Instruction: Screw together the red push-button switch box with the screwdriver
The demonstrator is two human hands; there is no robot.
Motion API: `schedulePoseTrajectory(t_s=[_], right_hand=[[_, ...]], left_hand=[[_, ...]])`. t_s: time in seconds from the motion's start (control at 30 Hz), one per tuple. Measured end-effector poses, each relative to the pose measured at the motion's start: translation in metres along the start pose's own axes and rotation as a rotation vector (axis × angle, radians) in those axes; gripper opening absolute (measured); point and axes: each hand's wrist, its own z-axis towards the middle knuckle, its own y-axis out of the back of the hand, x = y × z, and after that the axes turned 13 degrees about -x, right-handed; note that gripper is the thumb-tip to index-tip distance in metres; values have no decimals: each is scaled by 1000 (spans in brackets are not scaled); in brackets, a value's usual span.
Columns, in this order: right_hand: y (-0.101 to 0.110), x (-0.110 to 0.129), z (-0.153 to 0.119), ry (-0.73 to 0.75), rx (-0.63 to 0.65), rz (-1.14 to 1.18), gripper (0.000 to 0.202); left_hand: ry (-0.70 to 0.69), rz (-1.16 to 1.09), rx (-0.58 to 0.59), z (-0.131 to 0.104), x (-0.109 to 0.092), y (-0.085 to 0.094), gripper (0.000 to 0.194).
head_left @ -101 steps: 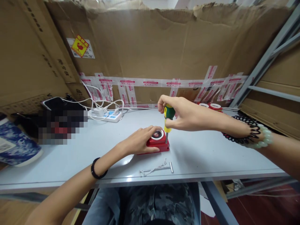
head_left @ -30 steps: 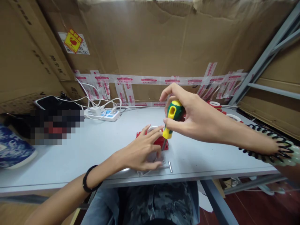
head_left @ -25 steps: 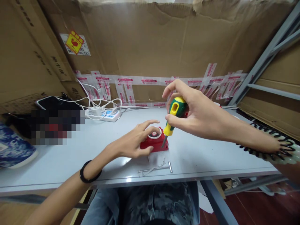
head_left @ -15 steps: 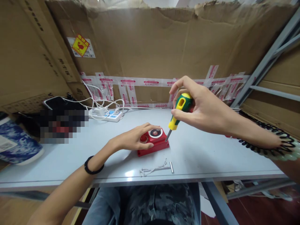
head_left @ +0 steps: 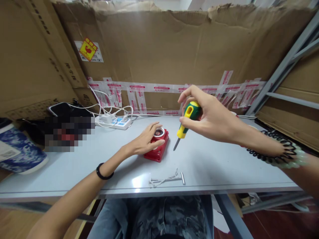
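Cardboard wall [head_left: 174, 49] backs the grey desk [head_left: 224, 166]. White power strip [head_left: 117, 123] w/ cables sits at the back left. Red device [head_left: 157, 150] lies mid-desk, tilted, under the left hand [head_left: 146, 142], whose fingers are spread flat over its top, pinning it. Right hand [head_left: 211, 116] has fingers wrapped round the green-yellow screwdriver [head_left: 185, 122]; tip hangs in the air just right of the device, not touching. Small metal bits [head_left: 166, 179] lie near the front edge. To drive well, judging by this: keep the device pressed flat, seat the tip square in the screw, shaft upright, firm downward push so it can't slip.
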Motion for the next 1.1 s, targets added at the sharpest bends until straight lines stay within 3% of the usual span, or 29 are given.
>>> schedulePoseTrajectory(t_s=[0.1, 0.17, 0.43, 0.73, 0.87, 0.97, 1.03, 1.1], right_hand=[[-13, -2, 0, -21, 24, 10, 28], [-24, -3, 1, -20, 35, 24, 27], [-45, -10, 2, -20, 69, 12, 25], [-39, -12, 0, -39, 106, -46, 26], [-39, -5, 3, 123, 175, -318, 21], [-43, 1, 9, 205, 159, -639, 36], [-45, 4, 13, 223, 179, -690, 38], [-44, 7, 16, 239, 241, -612, 28]], left_hand=[[-37, -186, 139, 4, 15, 7, 65], [-61, -199, 142, 6, 20, 9, 64], [-127, -19, -112, 5, 9, -9, 41], [-120, 56, -167, 4, 3, -14, 37], [-136, 94, -181, 4, 4, -17, 37], [-159, 88, -180, 4, 6, -19, 36], [-167, 75, -175, 4, 6, -18, 34], [-161, 65, -169, 4, 5, -17, 30]])
